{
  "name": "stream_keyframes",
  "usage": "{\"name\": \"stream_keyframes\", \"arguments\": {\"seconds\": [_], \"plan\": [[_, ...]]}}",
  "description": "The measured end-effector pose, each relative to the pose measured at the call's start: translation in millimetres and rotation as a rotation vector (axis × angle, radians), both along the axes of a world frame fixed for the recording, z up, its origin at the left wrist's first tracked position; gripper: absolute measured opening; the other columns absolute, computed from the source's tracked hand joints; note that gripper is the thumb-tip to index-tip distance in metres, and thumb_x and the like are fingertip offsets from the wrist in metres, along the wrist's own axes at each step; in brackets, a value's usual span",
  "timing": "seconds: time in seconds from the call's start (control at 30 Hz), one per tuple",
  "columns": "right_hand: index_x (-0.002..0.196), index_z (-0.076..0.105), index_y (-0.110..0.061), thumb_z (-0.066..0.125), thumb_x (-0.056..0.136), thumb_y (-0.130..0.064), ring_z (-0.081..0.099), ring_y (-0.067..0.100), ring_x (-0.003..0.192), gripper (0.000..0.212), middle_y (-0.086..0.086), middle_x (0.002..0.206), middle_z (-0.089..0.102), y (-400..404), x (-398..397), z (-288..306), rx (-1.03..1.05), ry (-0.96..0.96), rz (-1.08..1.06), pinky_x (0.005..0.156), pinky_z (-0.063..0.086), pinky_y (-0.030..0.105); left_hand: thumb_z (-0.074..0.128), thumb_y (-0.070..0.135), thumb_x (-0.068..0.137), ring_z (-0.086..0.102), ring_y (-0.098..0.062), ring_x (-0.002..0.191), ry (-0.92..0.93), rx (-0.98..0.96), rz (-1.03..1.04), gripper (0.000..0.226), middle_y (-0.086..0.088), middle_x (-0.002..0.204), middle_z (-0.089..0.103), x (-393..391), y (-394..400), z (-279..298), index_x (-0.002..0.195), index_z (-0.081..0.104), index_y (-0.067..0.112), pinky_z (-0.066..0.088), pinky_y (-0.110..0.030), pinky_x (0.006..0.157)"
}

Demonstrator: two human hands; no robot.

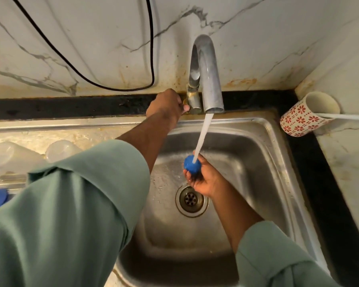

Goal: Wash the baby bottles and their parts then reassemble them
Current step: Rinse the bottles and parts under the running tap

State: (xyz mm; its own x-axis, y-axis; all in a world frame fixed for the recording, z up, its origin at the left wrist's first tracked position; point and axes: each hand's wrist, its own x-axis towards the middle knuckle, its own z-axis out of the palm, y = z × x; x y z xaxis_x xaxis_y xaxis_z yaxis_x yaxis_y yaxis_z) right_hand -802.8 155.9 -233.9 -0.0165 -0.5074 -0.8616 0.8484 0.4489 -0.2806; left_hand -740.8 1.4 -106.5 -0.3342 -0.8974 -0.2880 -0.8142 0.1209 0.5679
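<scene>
Green sleeve [66,204] nearest lens. Left hand [167,104] curled round tap lever at base of curved steel faucet [205,71]; water running. Right hand [203,177] cupped, fingers wrapped under small round blue plastic bottle part [190,165], held in stream above steel sink [263,154]. Step: rinsing. Next: likely turn part, then set it beside clear plastic bottles [13,156] on left drainer. No legible writing.

Loose sage-green sleeves [75,204] cover both arms, forearms bare.

single head view looks steeply down, close over the sink [274,129].
</scene>
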Motion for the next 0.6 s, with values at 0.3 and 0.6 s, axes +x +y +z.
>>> {"name": "stream_keyframes", "arguments": {"seconds": [0.3,0.6], "plan": [[0.097,0.051,-0.016,0.089,0.068,-0.017,0.052,0.015,0.06,0.048,0.002,0.078,0.057,-9.2,-0.5,-12.7,-0.091,0.676,0.493,0.047,0.041,0.025,0.069,0.025,0.091,0.067,-0.03,0.094,0.005,0.019,-0.006,0.018,-0.009,0.101,0.07,-0.6,-2.8,-2.8,0.105,0.069,0.014,0.055,-0.044,0.091],[0.115,0.065,-0.006,0.08,0.077,-0.004,0.062,0.014,0.093,0.041,0.006,0.107,0.063,8.0,-10.6,-29.9,-0.233,0.832,0.666,0.082,0.054,0.021,0.07,0.025,0.09,0.067,-0.029,0.092,0.04,0.04,0.006,0.02,-0.009,0.099,0.07,1.4,-2.7,-2.0,0.105,0.071,0.013,0.055,-0.045,0.091]]}}
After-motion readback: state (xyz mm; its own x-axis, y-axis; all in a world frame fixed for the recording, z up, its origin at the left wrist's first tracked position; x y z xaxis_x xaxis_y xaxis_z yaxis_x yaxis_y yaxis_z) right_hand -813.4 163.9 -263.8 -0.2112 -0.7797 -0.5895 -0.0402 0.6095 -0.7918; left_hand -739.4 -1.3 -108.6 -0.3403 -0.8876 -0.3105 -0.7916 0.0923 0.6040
